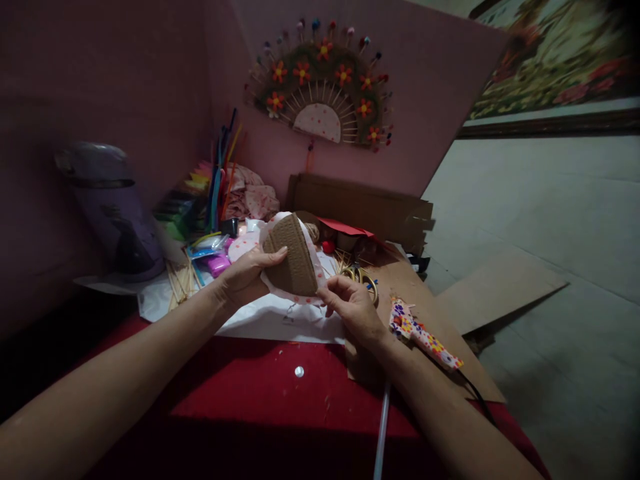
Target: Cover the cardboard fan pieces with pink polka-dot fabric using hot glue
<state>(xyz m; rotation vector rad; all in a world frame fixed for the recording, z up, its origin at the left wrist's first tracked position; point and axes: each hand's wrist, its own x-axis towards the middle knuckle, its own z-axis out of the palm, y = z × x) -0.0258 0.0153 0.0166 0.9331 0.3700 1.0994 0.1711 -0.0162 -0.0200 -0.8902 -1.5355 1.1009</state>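
Both my hands hold up a brown corrugated cardboard piece [294, 257], shaped like a fan segment, with white red-dotted fabric [314, 257] wrapped round its edges. My left hand [245, 275] grips its left side, thumb on the cardboard face. My right hand [353, 308] pinches the fabric at the lower right edge. The piece is lifted above a white sheet [270, 320] on a red-covered table [260, 393].
A floral glue gun [423, 333] with a black cord lies on brown cardboard [400, 280] right of my hand. Gold scissors [361, 277], skewers [179, 280], coloured sticks [220, 173], a purple container [120, 213] and a flowered fan decoration [323, 83] on the pink wall.
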